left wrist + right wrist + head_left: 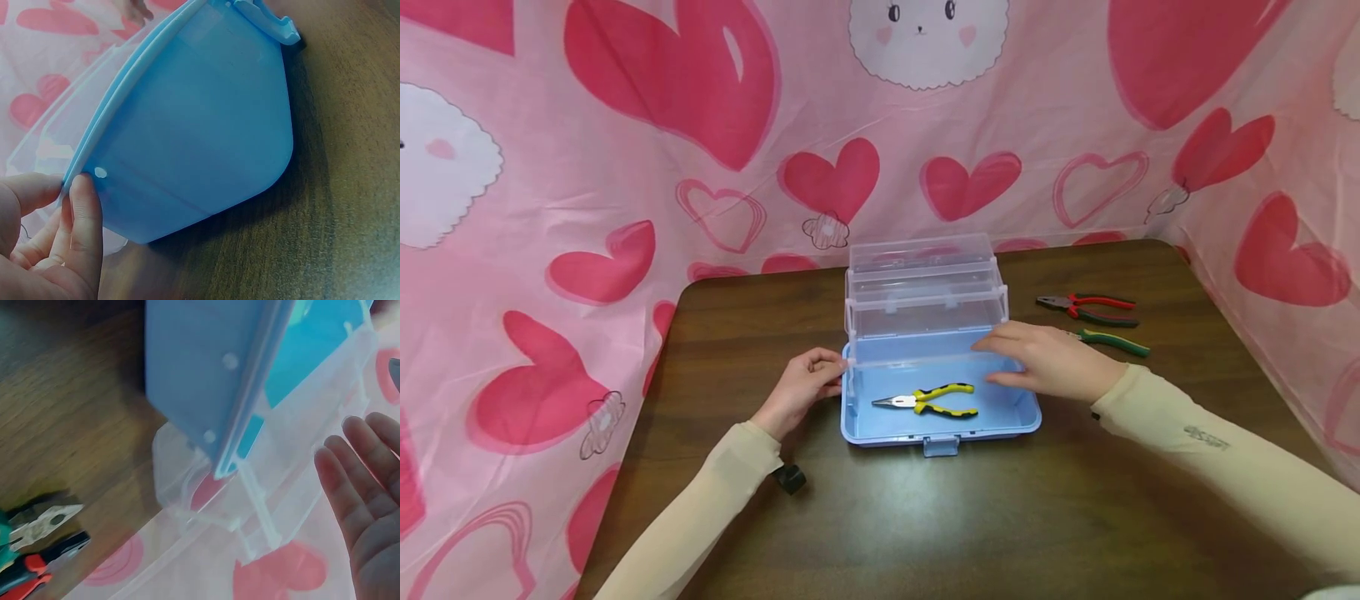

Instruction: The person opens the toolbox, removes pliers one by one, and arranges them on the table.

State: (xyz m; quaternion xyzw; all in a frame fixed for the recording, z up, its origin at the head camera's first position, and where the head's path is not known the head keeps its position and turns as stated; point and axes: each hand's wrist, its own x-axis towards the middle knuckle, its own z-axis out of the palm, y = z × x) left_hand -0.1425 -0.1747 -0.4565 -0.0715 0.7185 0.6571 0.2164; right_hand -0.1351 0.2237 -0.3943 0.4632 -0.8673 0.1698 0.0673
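Observation:
A blue toolbox (942, 435) stands on the table with its clear lid and clear folding trays (925, 292) raised at the back. Inside it lie long-nose pliers (925, 402) with yellow-and-black handles, jaws toward the left. My left hand (801, 383) pinches the box's left rim between thumb and fingers, as the left wrist view shows at the rim (94, 134). Over the right part of the box hovers my right hand (1048, 360), its fingers fairly straight and holding nothing. In the right wrist view, those fingers (356, 481) are beside the clear trays.
Right of the box lie red-and-black pliers (1086, 308) and a green-handled tool (1112, 340), partly hidden behind my right hand. A blue latch (942, 447) hangs at the box's front. The wooden table (760, 317) meets a pink heart-patterned cloth (820, 108) behind.

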